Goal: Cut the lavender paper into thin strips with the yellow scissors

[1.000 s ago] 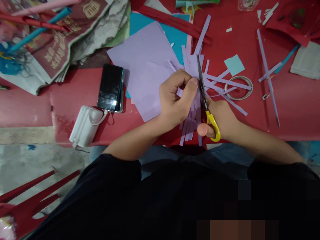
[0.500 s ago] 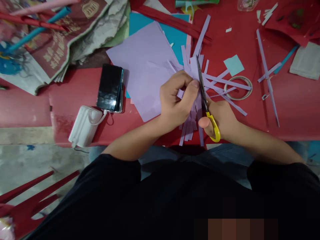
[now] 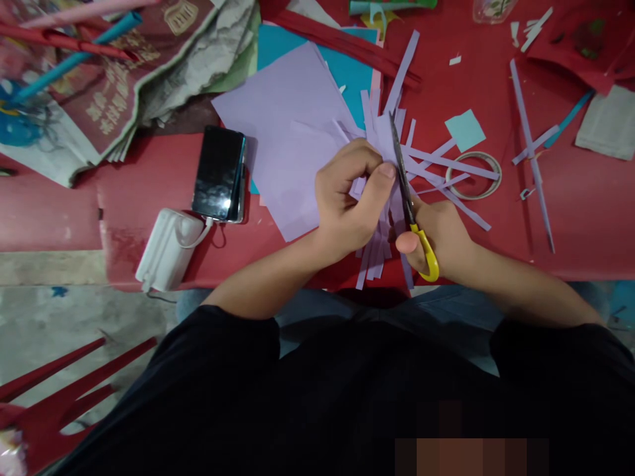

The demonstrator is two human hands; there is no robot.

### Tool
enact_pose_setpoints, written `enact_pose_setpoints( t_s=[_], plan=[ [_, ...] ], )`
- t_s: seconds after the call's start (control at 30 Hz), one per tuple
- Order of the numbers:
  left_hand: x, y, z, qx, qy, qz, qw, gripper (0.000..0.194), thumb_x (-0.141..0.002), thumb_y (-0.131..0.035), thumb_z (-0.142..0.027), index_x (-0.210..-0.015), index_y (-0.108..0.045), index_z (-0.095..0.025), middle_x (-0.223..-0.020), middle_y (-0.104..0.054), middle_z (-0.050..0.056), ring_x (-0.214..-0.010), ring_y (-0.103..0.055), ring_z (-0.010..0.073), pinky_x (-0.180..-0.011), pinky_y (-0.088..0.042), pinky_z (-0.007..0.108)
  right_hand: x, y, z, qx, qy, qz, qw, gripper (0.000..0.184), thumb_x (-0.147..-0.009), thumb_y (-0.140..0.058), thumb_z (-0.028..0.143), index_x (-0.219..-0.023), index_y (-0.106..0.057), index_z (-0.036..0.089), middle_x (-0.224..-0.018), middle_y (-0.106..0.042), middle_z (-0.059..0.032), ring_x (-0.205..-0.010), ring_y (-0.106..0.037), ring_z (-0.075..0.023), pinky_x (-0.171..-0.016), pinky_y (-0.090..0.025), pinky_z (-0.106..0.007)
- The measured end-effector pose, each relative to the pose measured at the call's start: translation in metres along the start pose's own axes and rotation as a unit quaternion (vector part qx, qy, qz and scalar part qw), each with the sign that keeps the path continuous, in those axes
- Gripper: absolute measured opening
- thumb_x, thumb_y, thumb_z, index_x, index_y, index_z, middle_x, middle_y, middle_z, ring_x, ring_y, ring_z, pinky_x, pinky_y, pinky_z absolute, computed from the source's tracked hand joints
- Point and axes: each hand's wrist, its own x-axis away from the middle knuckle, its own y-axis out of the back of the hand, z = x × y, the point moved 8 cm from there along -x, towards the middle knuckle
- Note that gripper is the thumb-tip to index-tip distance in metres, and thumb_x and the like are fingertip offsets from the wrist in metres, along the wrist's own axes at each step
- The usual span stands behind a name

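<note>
My left hand [image 3: 354, 195] pinches a narrow piece of purple paper [image 3: 385, 132] between thumb and fingers. Along the right edge of that paper lie the blades of yellow-handled scissors [image 3: 428, 258], which my right hand [image 3: 444, 231] grips with the thumb through a handle loop. The blades look nearly closed and point away from me. Loose purple paper strips [image 3: 376, 254] lie under and around both hands, some fanning out to the right. Left of my left hand rest large purple sheets [image 3: 292, 132] on top of a blue sheet [image 3: 275, 49].
A phone [image 3: 218, 173] is cabled to a white power bank [image 3: 169, 251] on the left. Right of my hands are a tape roll [image 3: 497, 187], a light blue paper square [image 3: 465, 130] and crossed purple strips [image 3: 532, 165]. Newspaper [image 3: 183, 79] and paper tubes [image 3: 74, 69] crowd the upper left.
The lower end of a purple strip by the scissors has swung slightly right. Both hands keep nearly the same position and grip.
</note>
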Motion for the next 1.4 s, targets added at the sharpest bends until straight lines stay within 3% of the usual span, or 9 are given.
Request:
enact_pose_setpoints(
  t_s=[0.2,0.3,0.47,0.6,0.73,0.83,0.97,1.27,1.4],
  plan=[
    [-0.013,0.008,-0.007,0.067,0.012,-0.013,0.998,0.04,-0.111,-0.061,-0.051,-0.084,-0.062,-0.023,-0.072,-0.048,0.001,-0.062,-0.042,0.0139,-0.059,-0.033,0.038,-0.001,-0.005,0.0,0.004,-0.001,0.027,1.0,0.103,-0.087,-0.005,0.104,-0.093,-0.064,0.02,-0.055,-0.037,0.0041,-0.048,-0.025,-0.0144,-0.054,-0.025,-0.036],
    [-0.015,0.009,-0.004,0.029,0.103,-0.004,0.994,0.032,-0.105,-0.074,-0.045,-0.086,-0.065,-0.02,-0.08,-0.053,0.003,-0.071,-0.049,0.0145,-0.068,-0.038,0.038,-0.002,-0.007,0.0,0.006,0.003,0.039,0.999,0.102,-0.088,-0.003,0.103,-0.092,-0.063,0.02,-0.054,-0.034,0.0041,-0.047,-0.025,-0.0146,-0.053,-0.024,-0.037],
    [-0.014,0.01,-0.003,0.041,-0.031,-0.019,0.998,0.031,-0.109,-0.065,-0.046,-0.087,-0.063,-0.025,-0.069,-0.047,0.0,-0.064,-0.042,0.0157,-0.061,-0.035,0.034,-0.002,-0.007,0.0,0.007,0.011,0.037,0.999,0.096,-0.088,-0.004,0.103,-0.087,-0.057,0.023,-0.055,-0.04,0.0023,-0.046,-0.032,-0.0151,-0.053,-0.025,-0.035],
    [-0.012,0.008,0.015,0.046,-0.015,-0.018,0.999,0.032,-0.107,-0.066,-0.051,-0.086,-0.063,-0.026,-0.073,-0.05,0.001,-0.062,-0.042,0.0154,-0.061,-0.037,0.034,-0.001,-0.006,0.0,-0.001,0.019,0.026,0.999,0.095,-0.089,-0.005,0.103,-0.085,-0.056,0.023,-0.054,-0.041,0.0032,-0.046,-0.032,-0.014,-0.052,-0.025,-0.034],
    [-0.014,0.011,0.006,0.052,-0.019,-0.027,0.998,0.026,-0.107,-0.067,-0.037,-0.084,-0.063,-0.026,-0.071,-0.049,0.0,-0.064,-0.043,0.0161,-0.061,-0.036,0.033,0.001,-0.006,0.002,0.006,0.028,0.026,0.999,0.099,-0.091,-0.004,0.102,-0.092,-0.062,0.022,-0.055,-0.039,0.0035,-0.047,-0.032,-0.0147,-0.054,-0.026,-0.035],
    [-0.015,0.012,0.012,0.047,0.047,-0.026,0.997,0.022,-0.106,-0.07,-0.031,-0.085,-0.067,-0.025,-0.074,-0.05,0.002,-0.072,-0.047,0.0183,-0.067,-0.038,0.034,0.001,-0.006,0.003,0.007,0.033,0.024,0.999,0.101,-0.091,-0.004,0.101,-0.095,-0.064,0.02,-0.055,-0.037,0.0041,-0.048,-0.03,-0.0143,-0.054,-0.025,-0.035],
    [-0.015,0.013,0.009,0.077,-0.025,-0.031,0.996,0.022,-0.105,-0.071,-0.031,-0.084,-0.066,-0.025,-0.071,-0.052,0.001,-0.064,-0.044,0.0166,-0.06,-0.036,0.035,0.001,-0.006,0.003,0.009,0.035,0.016,0.999,0.102,-0.091,-0.004,0.101,-0.094,-0.064,0.019,-0.055,-0.038,0.0047,-0.048,-0.028,-0.0135,-0.054,-0.024,-0.034],
    [-0.017,0.01,0.0,0.051,0.081,-0.031,0.995,0.03,-0.104,-0.073,-0.034,-0.077,-0.061,-0.026,-0.073,-0.044,0.001,-0.07,-0.041,0.019,-0.07,-0.034,0.036,0.0,-0.001,0.005,0.028,0.041,-0.012,0.999,0.093,-0.092,-0.005,0.1,-0.081,-0.058,0.025,-0.051,-0.036,0.004,-0.043,-0.028,-0.0145,-0.051,-0.026,-0.036],
    [-0.018,0.008,-0.005,0.056,0.068,-0.028,0.996,0.03,-0.105,-0.071,-0.034,-0.077,-0.062,-0.027,-0.069,-0.043,0.001,-0.072,-0.042,0.0197,-0.07,-0.034,0.036,0.001,0.001,0.005,0.013,0.029,-0.026,0.999,0.091,-0.091,-0.008,0.102,-0.076,-0.054,0.026,-0.051,-0.037,0.0034,-0.043,-0.03,-0.014,-0.051,-0.026,-0.036]
  ],
)
